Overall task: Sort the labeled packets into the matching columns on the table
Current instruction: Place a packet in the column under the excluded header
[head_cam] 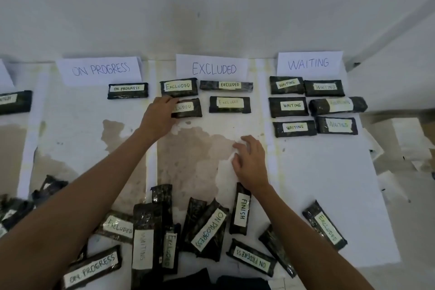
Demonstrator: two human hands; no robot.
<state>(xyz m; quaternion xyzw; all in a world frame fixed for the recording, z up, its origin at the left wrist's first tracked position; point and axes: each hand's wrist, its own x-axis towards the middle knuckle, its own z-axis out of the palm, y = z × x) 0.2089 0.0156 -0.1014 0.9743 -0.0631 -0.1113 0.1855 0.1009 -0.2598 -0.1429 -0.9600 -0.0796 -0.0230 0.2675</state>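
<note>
Dark, glossy film wraps every packet on this table, each a flat oblong brick with a pale paper label taped across it. The left hand (160, 115) lies over the left end of the dark film-wrapped EXCLUDED packet (188, 108). That packet sits flat in the second row under the white paper EXCLUDED sign (213, 68). The fingers cover the label's first letters; whether they pinch the end or only press it down I cannot tell, because the thumb is hidden. The right hand (250, 160) holds nothing. Its fingers are loosely spread over the stained white table (200, 148), just beyond the dark FINISH packet (241, 209) in the unsorted heap.

The packets look light and fairly stiff, since they keep their shape where they overlap, but the film is probably slick. A pinch across the narrow width at mid-length, thumb on 1 long edge and fingers on the other, should carry a packet level — a loose film corner risks a slip. So far 4 packets lie under EXCLUDED, 6 under the white WAITING sign (309, 63) and 1 under the white ON PROGRESS sign (101, 69).
</note>
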